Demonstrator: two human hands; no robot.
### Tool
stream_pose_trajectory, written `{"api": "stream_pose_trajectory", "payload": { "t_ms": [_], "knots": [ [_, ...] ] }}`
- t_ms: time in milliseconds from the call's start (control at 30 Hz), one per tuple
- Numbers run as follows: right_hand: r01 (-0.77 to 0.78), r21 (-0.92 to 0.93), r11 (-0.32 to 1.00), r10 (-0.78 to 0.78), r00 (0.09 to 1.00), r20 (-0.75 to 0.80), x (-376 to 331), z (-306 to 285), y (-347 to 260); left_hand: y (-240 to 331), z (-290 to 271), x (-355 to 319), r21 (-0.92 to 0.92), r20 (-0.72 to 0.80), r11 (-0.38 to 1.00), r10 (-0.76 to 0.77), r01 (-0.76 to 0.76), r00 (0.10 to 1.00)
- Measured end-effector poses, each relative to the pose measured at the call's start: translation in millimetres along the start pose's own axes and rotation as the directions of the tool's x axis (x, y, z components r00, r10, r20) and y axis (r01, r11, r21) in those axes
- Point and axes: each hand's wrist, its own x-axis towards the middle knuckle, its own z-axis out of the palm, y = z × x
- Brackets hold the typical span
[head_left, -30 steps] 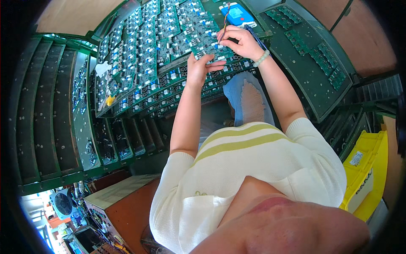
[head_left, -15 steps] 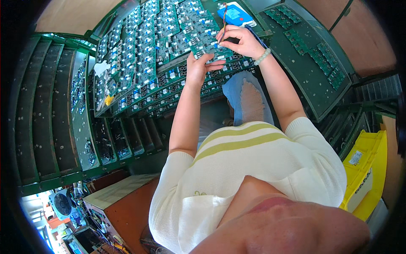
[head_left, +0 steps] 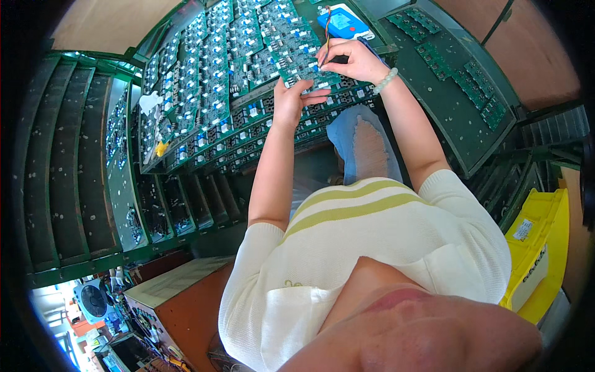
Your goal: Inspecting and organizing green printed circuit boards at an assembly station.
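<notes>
Thumb and forefinger of the right hand [head_left: 356, 61] press together on a thin wire lead [head_left: 326, 34], pinching it close to its lower end. And that end is the spot to watch: it sits directly over the near end of a green circuit board panel [head_left: 297, 44], so the panel lies under the pinch and reaches away from it, its long axis running far and to the left. Whether the lead's tip touches the panel is too small to tell.

Over on the other side, the left hand [head_left: 289, 102] is at the panel's near edge, thumb and fingers spread apart from one another; how firmly they bear on that edge, I cannot tell. Of the two hands, the right is clearly nearer the lead's tip, with the left just beside it, toward the person's body.

Following the lead upward now, it rises out of the pinch, almost upright, past the left side of a blue handheld device [head_left: 344, 23] in a white surround (a red spot shows on its face). Pale beads make a bracelet [head_left: 385, 80] on the right wrist. Left of the panel, more populated boards [head_left: 211, 74] lie side by side in slanting rows. Out to the right, well apart from both hands, smaller green boards [head_left: 477, 93] rest on a dark green tray [head_left: 446, 127].
</notes>
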Motion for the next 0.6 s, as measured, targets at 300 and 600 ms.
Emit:
{"api": "stream_pose_trajectory", "payload": {
  "t_ms": [300, 600],
  "knots": [
    [0.028, -0.047, 0.998, -0.028, 1.000, -0.001, -0.7, 0.0, 2.8, 2.5, 2.9, -2.5, 0.007, 0.007, 1.000, -0.007, 0.007, 1.000],
    [-0.062, -0.082, 0.995, 0.052, 0.993, -0.107, -0.9, 4.4, 2.7, 1.1, 0.3, -1.7, 0.032, 0.026, 0.999, -0.007, 0.006, 1.000]
  ]
}}
